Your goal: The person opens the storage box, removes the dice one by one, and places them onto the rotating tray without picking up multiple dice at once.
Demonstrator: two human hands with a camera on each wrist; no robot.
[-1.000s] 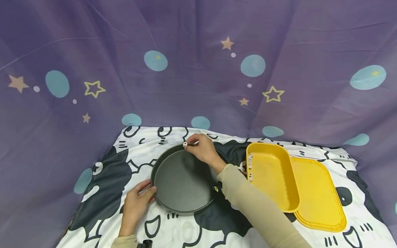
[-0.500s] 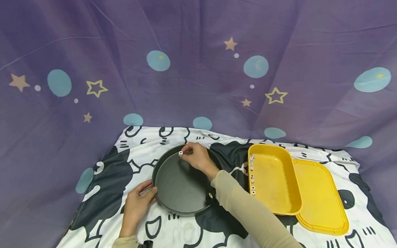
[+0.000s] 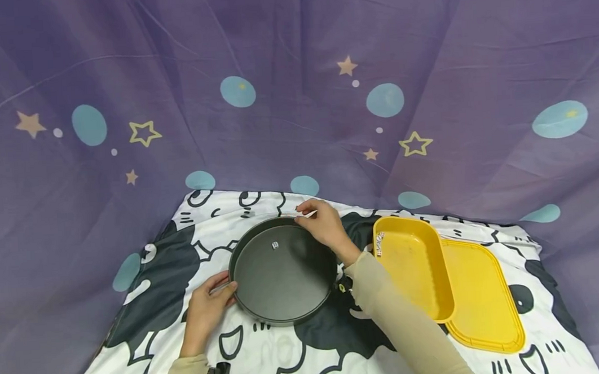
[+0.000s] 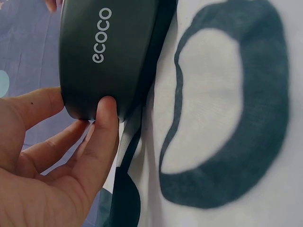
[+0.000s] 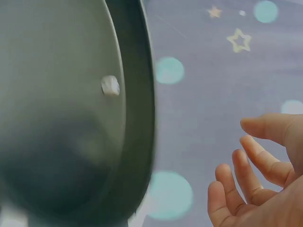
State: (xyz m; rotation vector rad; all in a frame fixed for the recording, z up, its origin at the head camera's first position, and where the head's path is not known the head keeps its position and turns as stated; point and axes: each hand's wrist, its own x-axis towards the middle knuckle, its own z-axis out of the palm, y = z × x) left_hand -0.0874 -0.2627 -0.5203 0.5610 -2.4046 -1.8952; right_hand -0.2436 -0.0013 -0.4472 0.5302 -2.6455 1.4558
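Observation:
My left hand (image 3: 207,309) grips the left side of a round dark tray (image 3: 279,289). In the left wrist view its fingertips and thumb meet the tray's outer wall (image 4: 106,52), lettered "ecoco". A small white die (image 3: 275,245) lies on the tray's floor towards the back; the right wrist view shows this die (image 5: 111,85) blurred. Nothing is held in my right hand (image 3: 326,226), which hovers by the tray's back right rim. Its fingers are loosely bent, with thumb and forefinger apart.
To the right stands a yellow box (image 3: 418,271) with several dice (image 3: 380,244) along its left side. A yellow lid (image 3: 488,296) lies partly beneath it. A patterned black-and-white cloth (image 3: 282,346) covers the table, and a purple curtain (image 3: 276,137) hangs behind.
My right hand has lowered the die onto the tray's floor and let go of it. Since then the hand has drawn back up and to the right. The left hand keeps its place.

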